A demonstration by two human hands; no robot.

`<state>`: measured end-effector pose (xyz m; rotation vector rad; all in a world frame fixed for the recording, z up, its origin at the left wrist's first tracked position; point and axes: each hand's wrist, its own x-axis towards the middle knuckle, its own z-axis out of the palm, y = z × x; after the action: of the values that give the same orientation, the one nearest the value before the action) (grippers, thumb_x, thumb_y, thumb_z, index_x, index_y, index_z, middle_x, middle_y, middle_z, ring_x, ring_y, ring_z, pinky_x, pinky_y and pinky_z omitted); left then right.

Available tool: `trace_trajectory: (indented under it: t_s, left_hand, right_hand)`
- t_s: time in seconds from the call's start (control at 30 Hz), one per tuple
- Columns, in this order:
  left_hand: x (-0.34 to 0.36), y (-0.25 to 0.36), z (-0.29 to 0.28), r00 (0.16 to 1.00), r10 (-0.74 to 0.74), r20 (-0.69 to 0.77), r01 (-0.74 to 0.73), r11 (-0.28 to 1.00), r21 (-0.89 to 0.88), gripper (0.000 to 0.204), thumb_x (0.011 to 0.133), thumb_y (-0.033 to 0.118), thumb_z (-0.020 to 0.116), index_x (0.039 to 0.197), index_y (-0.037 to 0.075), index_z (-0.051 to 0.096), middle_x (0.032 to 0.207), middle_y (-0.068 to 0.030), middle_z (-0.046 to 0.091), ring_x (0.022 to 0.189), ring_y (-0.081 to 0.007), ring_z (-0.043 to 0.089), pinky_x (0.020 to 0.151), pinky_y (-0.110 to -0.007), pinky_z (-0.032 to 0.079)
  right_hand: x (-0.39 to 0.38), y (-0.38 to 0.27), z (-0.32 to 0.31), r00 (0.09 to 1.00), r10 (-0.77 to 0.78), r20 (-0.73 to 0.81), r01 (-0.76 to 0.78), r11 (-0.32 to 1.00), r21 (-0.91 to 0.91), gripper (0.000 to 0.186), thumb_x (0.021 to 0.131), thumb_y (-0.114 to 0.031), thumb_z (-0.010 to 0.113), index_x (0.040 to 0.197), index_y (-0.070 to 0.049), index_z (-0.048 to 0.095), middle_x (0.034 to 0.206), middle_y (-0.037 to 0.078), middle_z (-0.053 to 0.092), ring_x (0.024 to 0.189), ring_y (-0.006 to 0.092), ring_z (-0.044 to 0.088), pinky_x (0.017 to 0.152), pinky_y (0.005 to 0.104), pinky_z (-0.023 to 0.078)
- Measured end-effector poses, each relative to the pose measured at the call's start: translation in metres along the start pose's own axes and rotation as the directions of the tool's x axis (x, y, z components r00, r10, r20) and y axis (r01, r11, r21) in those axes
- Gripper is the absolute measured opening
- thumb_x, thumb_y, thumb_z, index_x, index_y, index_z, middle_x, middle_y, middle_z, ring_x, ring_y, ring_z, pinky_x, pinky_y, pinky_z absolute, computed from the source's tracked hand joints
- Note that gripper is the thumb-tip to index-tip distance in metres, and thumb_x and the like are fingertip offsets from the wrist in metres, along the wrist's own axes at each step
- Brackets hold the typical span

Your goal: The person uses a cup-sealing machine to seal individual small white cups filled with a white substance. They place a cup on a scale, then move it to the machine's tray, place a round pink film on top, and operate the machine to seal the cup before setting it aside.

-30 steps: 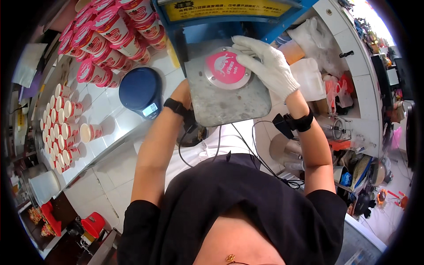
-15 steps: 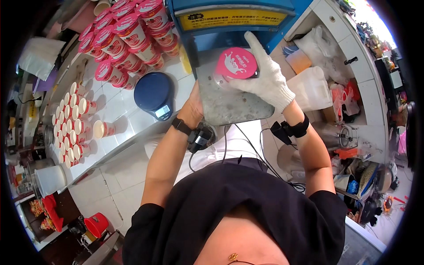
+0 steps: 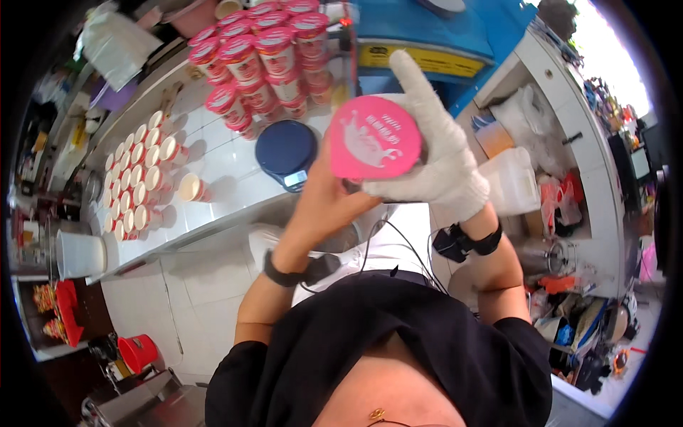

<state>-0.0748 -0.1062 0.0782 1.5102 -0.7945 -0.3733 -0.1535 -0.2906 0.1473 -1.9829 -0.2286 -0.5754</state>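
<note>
A sealed paper cup with a bright pink lid (image 3: 376, 136) is held up between my two hands, lid facing up. My bare left hand (image 3: 329, 192) wraps its left side, with some of the fingers hidden behind the cup. My right hand (image 3: 445, 160), in a white knit glove, curves round its right side. The gloved thumb lies along the near rim, and one finger stretches upward past the lid. Behind the cup stands a blue machine (image 3: 427, 35) with a yellow label strip (image 3: 420, 60).
To the left, a white tiled counter (image 3: 235, 164) bears a dark blue round scale (image 3: 286, 151), stacked pink-lidded cups (image 3: 260, 67), and rows of open cups (image 3: 131, 171). One open cup (image 3: 193, 188) stands apart. On the right are white cabinets (image 3: 605, 164) and a translucent plastic jug (image 3: 509, 181).
The cup has come up and nearer, off the machine's grey metal plate. My left hand has left the plate's edge and now grips the cup too. My view has shifted left.
</note>
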Motion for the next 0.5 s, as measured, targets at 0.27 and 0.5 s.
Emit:
trace_trajectory:
  t_s: [0.27, 0.5]
  left_hand:
    - [0.002, -0.005, 0.004, 0.775, 0.399, -0.491, -0.283, 0.913, 0.295, 0.069, 0.084, 0.003, 0.077, 0.145, 0.001, 0.046, 0.133, -0.0160, 0.053, 0.121, -0.0311, 0.055, 0.100, -0.037, 0.046]
    - [-0.010, -0.009, 0.000, 0.734, 0.408, -0.543, -0.246, 0.905, 0.347, 0.060, 0.085, 0.012, 0.082, 0.137, 0.002, 0.056, 0.137, -0.0171, 0.058, 0.121, -0.0346, 0.057, 0.102, -0.040, 0.046]
  right_hand:
    - [0.034, -0.045, 0.059, 0.900, -0.426, -0.091, 0.347, 0.827, -0.442, 0.035, 0.092, -0.013, 0.066, 0.125, -0.001, 0.064, 0.124, 0.013, 0.070, 0.114, 0.0328, 0.066, 0.100, 0.0406, 0.053]
    - [0.051, -0.040, 0.101, 0.917, -0.398, -0.015, 0.293, 0.701, -0.650, 0.014, 0.092, -0.020, 0.063, 0.092, -0.009, 0.072, 0.093, 0.009, 0.073, 0.090, 0.0343, 0.068, 0.079, 0.0449, 0.056]
